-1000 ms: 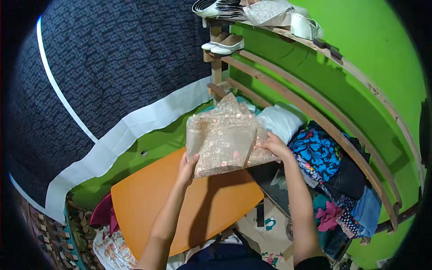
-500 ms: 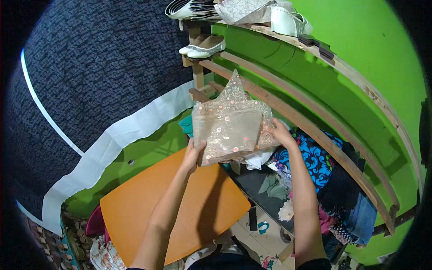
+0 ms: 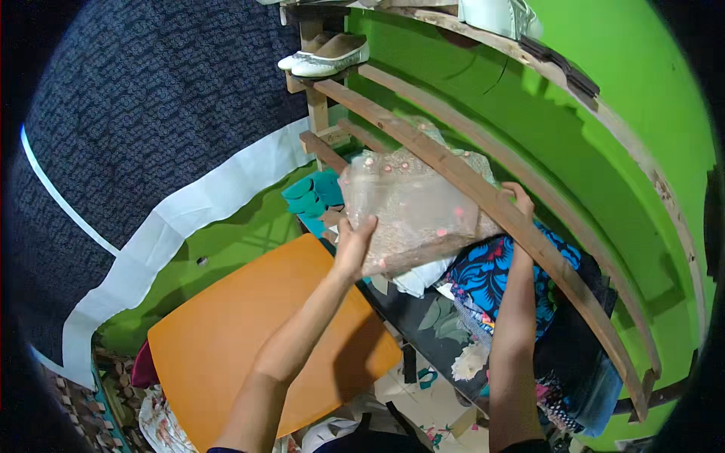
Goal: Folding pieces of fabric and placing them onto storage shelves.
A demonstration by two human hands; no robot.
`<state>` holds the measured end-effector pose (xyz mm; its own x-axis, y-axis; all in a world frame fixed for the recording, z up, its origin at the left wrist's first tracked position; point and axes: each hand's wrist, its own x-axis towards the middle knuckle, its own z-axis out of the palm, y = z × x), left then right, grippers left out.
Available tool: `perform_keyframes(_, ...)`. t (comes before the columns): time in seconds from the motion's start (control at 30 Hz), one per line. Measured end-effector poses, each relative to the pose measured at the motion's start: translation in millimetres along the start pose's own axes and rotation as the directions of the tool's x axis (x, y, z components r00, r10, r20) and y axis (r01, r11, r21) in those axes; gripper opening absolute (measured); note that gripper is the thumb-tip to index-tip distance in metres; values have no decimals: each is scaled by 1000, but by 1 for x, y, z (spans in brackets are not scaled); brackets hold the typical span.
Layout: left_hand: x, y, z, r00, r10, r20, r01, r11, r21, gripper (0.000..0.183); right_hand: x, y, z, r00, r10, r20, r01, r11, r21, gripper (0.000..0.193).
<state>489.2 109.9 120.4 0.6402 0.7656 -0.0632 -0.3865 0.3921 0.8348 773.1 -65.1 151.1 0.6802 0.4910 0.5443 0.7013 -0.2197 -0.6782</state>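
Both my hands hold a clear plastic packet of beige fabric with pink dots (image 3: 408,208), pushed in between the wooden shelf rails (image 3: 483,196). My left hand (image 3: 353,243) grips its near left edge. My right hand (image 3: 518,201) grips its right edge, behind the front rail. The packet lies above a stack of folded cloth, with a blue floral fabric (image 3: 491,275) and a white piece (image 3: 419,279) just below it. Part of the packet is hidden by the rail.
An orange board (image 3: 249,340) lies below my left arm. Teal fabric (image 3: 310,198) sits left of the packet. Pale shoes (image 3: 328,57) stand on an upper shelf. A dark patterned cloth (image 3: 136,113) with a white band hangs on the left, a green wall (image 3: 604,136) on the right.
My hands have carried the packet up and away from above the orange board into the shelf, behind the wooden rail. The view has moved closer to the shelf.
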Motion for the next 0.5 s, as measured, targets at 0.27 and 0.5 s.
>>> perform_keyframes(0.27, 7, -72, 63, 967, 113, -229, -61, 973, 225, 41, -40, 17, 2, 974, -207, -97, 132, 856, -500, 32)
perform_keyframes(0.5, -19, -83, 116, 995, 64, -81, -43, 971, 237, 37, -85, -55, 4, 982, 161, -93, -160, 987, 15, 33)
